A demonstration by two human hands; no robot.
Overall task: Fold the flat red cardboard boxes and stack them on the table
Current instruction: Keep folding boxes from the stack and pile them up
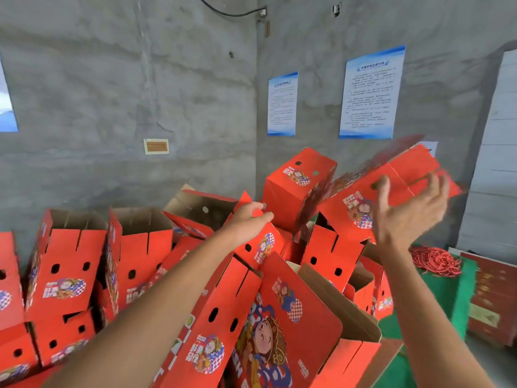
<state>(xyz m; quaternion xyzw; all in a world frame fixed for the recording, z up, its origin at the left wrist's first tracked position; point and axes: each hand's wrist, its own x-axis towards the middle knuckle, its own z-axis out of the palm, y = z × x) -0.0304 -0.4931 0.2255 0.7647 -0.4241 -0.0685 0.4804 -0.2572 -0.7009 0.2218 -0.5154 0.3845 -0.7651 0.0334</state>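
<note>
Red box (391, 189) airborne, right hand (408, 217) splayed open

Red boxes (67, 264): cartoon figure with Chinese lettering, too blurred to read.
Front box (268, 340): large white letters "SH" at its lower edge, partly cut off.
Wall posters (370, 93): blue-bordered sheets of small Chinese print, not legible.

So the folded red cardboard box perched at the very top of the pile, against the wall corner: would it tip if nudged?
Probably. The topmost red cardboard box stands tilted on loosely heaped boxes, so its footing looks uneven. It appears hollow thin cardboard, likely light, so a small push could shift it. The blurred red cardboard box by the open right hand might knock it.
</note>
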